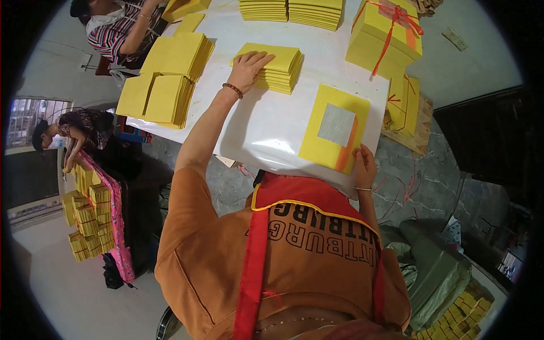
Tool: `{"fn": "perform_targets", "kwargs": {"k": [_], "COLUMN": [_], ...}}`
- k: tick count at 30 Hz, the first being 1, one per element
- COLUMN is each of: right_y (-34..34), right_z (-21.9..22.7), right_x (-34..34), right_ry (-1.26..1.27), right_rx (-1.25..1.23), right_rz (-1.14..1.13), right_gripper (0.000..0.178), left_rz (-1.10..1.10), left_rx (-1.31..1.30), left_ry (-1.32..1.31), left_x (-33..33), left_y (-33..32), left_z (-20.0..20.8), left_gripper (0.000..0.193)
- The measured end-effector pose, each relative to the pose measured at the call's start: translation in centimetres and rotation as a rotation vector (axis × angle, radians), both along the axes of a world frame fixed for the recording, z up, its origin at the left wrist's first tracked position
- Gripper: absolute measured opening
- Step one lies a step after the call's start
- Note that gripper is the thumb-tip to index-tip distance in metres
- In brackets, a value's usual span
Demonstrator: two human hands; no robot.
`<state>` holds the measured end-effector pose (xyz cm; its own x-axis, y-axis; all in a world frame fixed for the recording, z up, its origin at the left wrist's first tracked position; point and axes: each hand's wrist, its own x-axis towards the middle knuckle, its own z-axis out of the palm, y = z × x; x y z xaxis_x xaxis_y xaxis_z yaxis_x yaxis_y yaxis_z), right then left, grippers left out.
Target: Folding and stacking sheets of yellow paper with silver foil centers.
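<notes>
Near the table's right front corner lies a yellow joss paper piece (309, 133) with a silver rectangle and an orange strip. My right hand (365, 165) is at its lower right edge, fingers bent and closed on the rim. Farther off, my left hand (249, 69) rests on a stack of yellow paper (283, 67), its fingers stretched over the top layer. A beaded bracelet circles that wrist. The underside of the right hand's grip is hidden.
The white-covered table (260, 141) carries more yellow stacks (164, 85) at left and a bundle with red ribbon (388, 34) at far right. Two other people work at the left, one beside a pink-covered table (116, 221) with many bundles. Green sacks (430, 272) lie at lower right.
</notes>
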<state>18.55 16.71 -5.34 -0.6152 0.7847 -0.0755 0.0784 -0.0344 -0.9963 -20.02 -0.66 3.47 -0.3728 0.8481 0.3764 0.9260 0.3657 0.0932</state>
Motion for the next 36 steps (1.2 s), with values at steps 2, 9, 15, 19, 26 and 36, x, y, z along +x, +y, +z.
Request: {"fn": "perform_targets", "kwargs": {"k": [2,9,15,19,26,36], "right_y": [0.0,0.0,0.1,0.5,1.1,0.8], "right_z": [0.1,-0.1,0.5,0.9,0.6,1.3], "right_x": [0.2,0.1,-0.7,-0.9,-0.2,-0.5], "right_ry": [-0.030,-0.032,-0.040,-0.114,-0.167,-0.186], "right_rx": [0.007,0.074,0.081,0.229,0.360,0.375], "right_rz": [0.002,-0.011,-0.051,-0.071,-0.023,-0.014], "right_gripper": [0.028,0.025,0.022,0.022,0.023,0.022], "left_rz": [-0.015,-0.008,0.057,0.017,-0.032,-0.563], "left_rx": [-0.003,-0.042,-0.118,-0.189,-0.221,-0.027], "left_ry": [0.001,-0.205,-0.115,-0.033,-0.023,-0.207], "left_x": [0.2,-0.3,1.3,0.5,0.0,13.1], "left_y": [0.1,-0.8,-0.7,-0.5,-0.3,1.6], "left_z": [-0.2,-4.1,-3.9,-2.3,0.0,-1.2], "left_gripper": [0.048,0.064,0.080,0.081,0.080,0.054]}}
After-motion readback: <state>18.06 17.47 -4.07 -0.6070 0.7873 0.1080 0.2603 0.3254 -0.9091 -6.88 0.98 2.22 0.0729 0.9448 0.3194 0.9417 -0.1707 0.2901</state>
